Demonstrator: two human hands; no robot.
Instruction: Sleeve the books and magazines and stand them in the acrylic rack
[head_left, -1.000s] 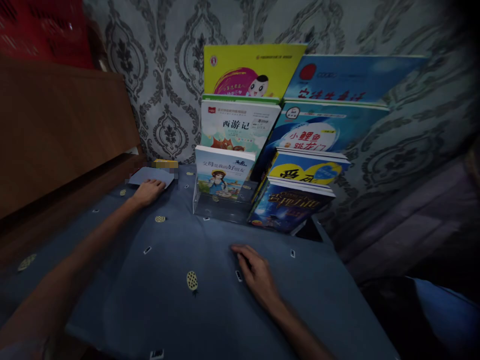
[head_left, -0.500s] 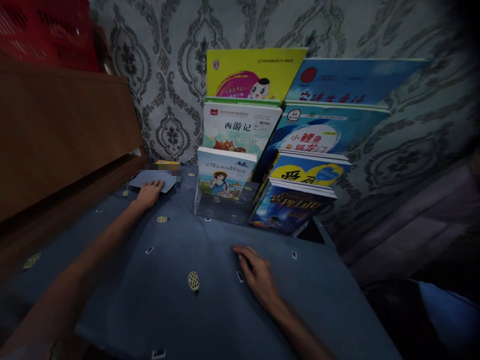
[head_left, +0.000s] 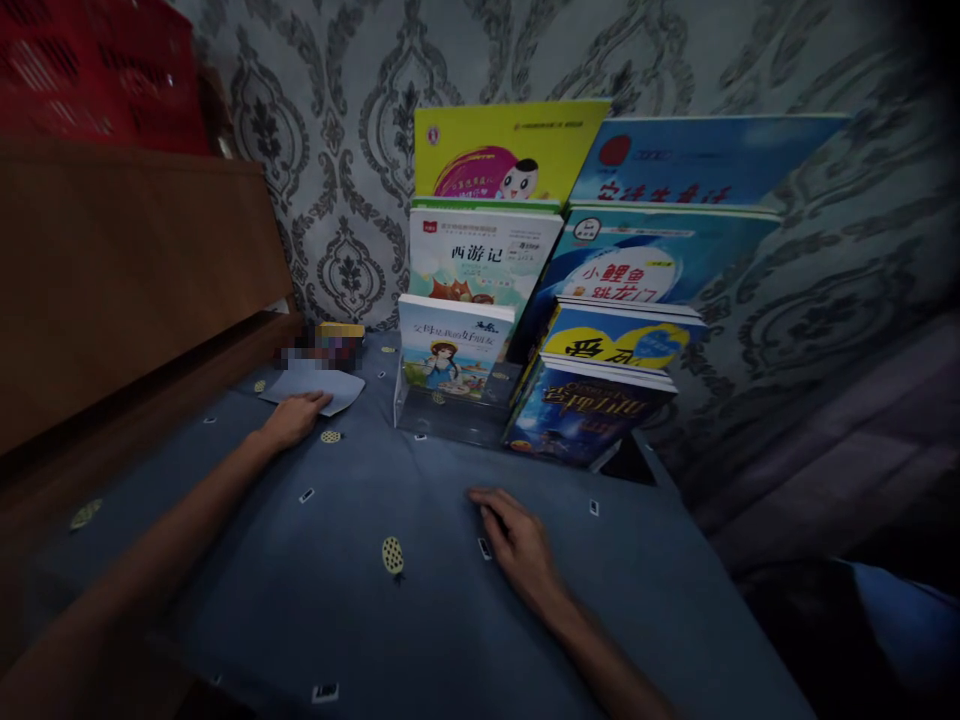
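At the far left of the table, my left hand (head_left: 292, 420) has its fingers on the near edge of a pale blue-grey sheet of paper (head_left: 311, 383). The fingers appear closed on that edge, though the thumb is hard to make out. Behind the sheet lies a yellow-edged thing like a small box or book (head_left: 341, 332), partly blurred out. My right hand (head_left: 517, 545) rests on the tablecloth (head_left: 450, 620), holding nothing, its fingers loosely bent and the thumb a little apart. In front of it stands a clear tiered rack (head_left: 450, 415) with several picture books (head_left: 457, 350).
A thick dark blue book (head_left: 589, 410) fills the rack's lower right. A wooden cabinet (head_left: 135, 290) borders the table on the left, with a red plastic basket (head_left: 97, 75) on top. Patterned wallpaper (head_left: 337, 150) rises behind. Pale fabric (head_left: 840, 450) hangs at right.
My left hand and the sheet have moved slightly toward me, and more of the yellow-edged thing behind shows. My right hand stays in place. The view has shifted a little.
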